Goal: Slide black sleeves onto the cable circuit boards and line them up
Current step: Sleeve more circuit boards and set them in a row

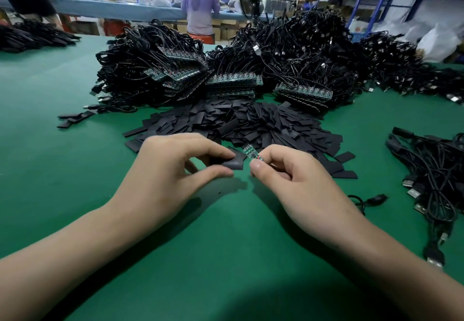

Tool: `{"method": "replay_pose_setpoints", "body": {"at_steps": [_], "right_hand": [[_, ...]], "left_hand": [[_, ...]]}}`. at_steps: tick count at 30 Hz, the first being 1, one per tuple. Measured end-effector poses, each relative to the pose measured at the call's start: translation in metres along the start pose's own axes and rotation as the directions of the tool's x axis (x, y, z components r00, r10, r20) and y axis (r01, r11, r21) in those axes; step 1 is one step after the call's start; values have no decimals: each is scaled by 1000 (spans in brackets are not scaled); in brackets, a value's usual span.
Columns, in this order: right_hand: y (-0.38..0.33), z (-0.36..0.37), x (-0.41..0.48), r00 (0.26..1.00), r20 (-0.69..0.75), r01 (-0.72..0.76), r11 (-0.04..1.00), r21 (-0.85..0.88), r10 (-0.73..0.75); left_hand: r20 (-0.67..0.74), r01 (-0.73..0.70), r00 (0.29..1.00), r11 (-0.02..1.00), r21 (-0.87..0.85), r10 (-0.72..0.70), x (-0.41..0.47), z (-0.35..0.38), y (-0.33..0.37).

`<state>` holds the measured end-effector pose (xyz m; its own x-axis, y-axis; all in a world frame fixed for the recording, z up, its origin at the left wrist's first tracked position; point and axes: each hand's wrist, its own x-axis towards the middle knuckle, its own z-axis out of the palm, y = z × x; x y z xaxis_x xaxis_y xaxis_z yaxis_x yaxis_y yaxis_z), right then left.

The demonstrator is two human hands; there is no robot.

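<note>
My left hand (175,170) pinches a flat black sleeve (233,163) between thumb and forefinger, its open end facing right. My right hand (288,177) pinches a small green circuit board (251,153) by its near end, the board tilted up and to the left. The board's tip sits just beside the sleeve's mouth, outside it. Its cable is hidden under my right hand. A loose pile of black sleeves (251,124) lies just beyond both hands on the green table (226,245).
Big heaps of black cables with rows of green boards (233,79) stand behind the sleeve pile. A bundle of cables with USB plugs (431,182) lies at the right. One loose plug (376,199) lies near my right wrist. People work at a far bench.
</note>
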<state>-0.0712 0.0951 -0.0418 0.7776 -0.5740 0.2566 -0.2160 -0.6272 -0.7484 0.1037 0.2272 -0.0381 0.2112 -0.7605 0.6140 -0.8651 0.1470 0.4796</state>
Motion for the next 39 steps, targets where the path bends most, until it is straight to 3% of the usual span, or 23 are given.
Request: {"method": "replay_pose_setpoints", "body": {"at_steps": [5, 14, 26, 30, 35, 39], "right_hand": [[-2, -8, -2, 1000, 30, 1, 1000, 16, -1], [-5, -6, -3, 995, 89, 59, 988, -144, -46], [-5, -9, -4, 985, 169, 75, 960, -268, -30], [-6, -10, -5, 985, 171, 73, 968, -240, -32], [-6, -8, -6, 978, 201, 116, 931, -346, -47], [-5, -8, -6, 977, 205, 125, 933, -338, -57]], "left_hand": [[-69, 90, 993, 994, -60, -94, 1, -7, -4], [6, 56, 998, 997, -58, -56, 1, -4, -8], [101, -245, 968, 951, 190, 229, 5, -6, -16], [94, -188, 980, 976, 113, 178, 3, -6, -16], [200, -138, 972, 989, 50, 126, 2, -7, -17], [225, -168, 963, 984, 59, 151, 1, -7, -15]]}}
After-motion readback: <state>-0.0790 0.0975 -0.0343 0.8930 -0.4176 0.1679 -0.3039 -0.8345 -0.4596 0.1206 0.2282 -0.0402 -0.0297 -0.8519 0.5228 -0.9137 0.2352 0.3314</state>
